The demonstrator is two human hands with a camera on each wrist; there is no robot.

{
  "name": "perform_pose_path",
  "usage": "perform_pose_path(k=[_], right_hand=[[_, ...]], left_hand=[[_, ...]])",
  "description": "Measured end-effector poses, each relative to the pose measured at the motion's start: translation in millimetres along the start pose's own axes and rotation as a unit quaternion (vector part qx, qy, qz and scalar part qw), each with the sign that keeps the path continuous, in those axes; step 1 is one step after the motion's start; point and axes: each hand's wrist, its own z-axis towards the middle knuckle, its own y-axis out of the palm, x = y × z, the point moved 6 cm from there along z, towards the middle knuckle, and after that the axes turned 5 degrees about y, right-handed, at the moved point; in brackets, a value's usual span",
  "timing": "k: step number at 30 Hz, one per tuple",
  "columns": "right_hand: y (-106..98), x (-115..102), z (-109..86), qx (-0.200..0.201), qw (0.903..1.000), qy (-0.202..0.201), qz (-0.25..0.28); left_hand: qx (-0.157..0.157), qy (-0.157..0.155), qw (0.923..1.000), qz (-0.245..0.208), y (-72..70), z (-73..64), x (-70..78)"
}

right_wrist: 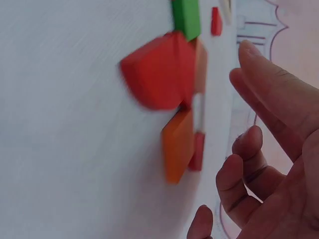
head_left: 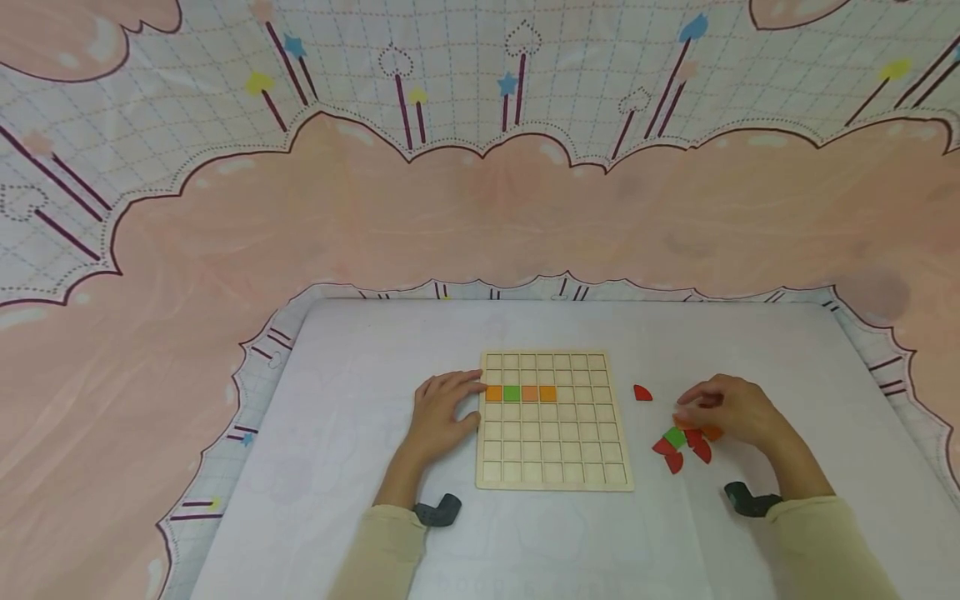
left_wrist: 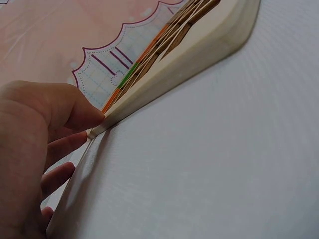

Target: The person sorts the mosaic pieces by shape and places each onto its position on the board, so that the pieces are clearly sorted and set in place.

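Observation:
A pale wooden grid board (head_left: 555, 475) lies on the white table. Orange, green and salmon square tiles (head_left: 512, 393) fill the left part of its third row from the top. At the board's left edge rests my left hand (head_left: 441, 417), fingers spread, the thumb (left_wrist: 84, 112) touching the rim. Over a loose pile to the board's right hovers my right hand (head_left: 731, 410), its fingers loosely bent. Nothing shows between those fingers in the right wrist view. Below them lie red quarter-round pieces (right_wrist: 154, 74), a green square (head_left: 675, 437) and an orange piece (right_wrist: 177, 147).
One red quarter-round piece (head_left: 642, 392) lies apart, between the board and the pile. A white table surface (head_left: 360, 350) surrounds the board, and a pink patterned cloth (head_left: 480, 217) covers the area beyond its far edge. Dark straps (head_left: 750, 500) sit at both wrists.

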Motion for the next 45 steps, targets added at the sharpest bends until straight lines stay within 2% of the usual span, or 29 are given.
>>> perform_pose_path(k=[10, 22, 32, 38, 45], right_hand=[[3.9, 13.9, 0.7, -0.006, 0.9999, 0.004, -0.011], [1.7, 4.7, -4.8, -0.007, 0.9997, -0.021, -0.004], [1.3, 6.9, -3.6, -0.012, 0.9999, -0.01, -0.003], [-0.8, 6.0, -3.1, -0.02, 0.9998, -0.006, -0.004], [-0.3, -3.8, -0.9, -0.04, 0.999, -0.003, 0.02]], left_hand=[[0.019, 0.014, 0.9997, -0.001, -1.8, -0.4, 2.3], [0.001, 0.001, 1.0, -0.002, 0.5, 0.4, -0.4], [0.015, 0.008, 0.9999, -0.002, -0.7, 0.0, 1.5], [0.01, 0.004, 0.9999, -0.002, -0.3, 0.2, 0.7], [0.012, 0.006, 0.9999, -0.002, 0.3, 0.4, -0.1]])
